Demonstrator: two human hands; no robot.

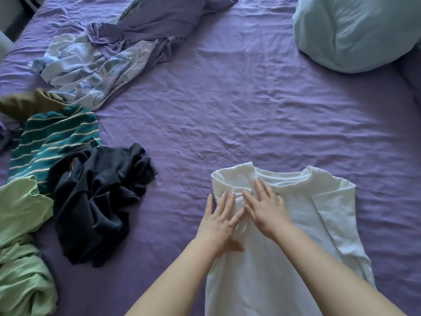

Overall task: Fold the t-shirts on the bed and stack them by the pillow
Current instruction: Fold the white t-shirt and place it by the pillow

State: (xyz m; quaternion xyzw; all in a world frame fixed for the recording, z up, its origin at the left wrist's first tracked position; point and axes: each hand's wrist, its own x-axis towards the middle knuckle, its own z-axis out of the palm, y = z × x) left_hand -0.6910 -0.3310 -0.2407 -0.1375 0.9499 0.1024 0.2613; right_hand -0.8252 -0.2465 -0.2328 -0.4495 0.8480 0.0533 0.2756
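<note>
White t-shirt [296,224] lay flat near the front edge of the bed [227,110], right of centre, collar toward the far edge, both side panels and sleeves already turned inward over the body. Pressed on its folded left shoulder by both hands side by side: left hand [219,222] with fingers straight and spread, palm down, thumb tucked low against the cloth; right hand [265,209] likewise flat, fingers splayed toward the collar, nearly touching the left. Nothing gripped or pinched by either, only smoothed under open palms. Heaped unfolded along the left edge: black t-shirt [98,199] nearest the white one yet well apart from it, teal striped t-shirt [52,142] partly beneath the black one, light green t-shirt [20,242] at the front left corner, olive garment [29,103] just behind the stripes. Crumpled toward the far left corner, a purple and pale blue patterned cover [114,49]. Sat at the far right corner, a pale blue pillow [360,30], well apart from the white t-shirt. Wrinkled all over, the purple sheet [250,99] on the bed.
</note>
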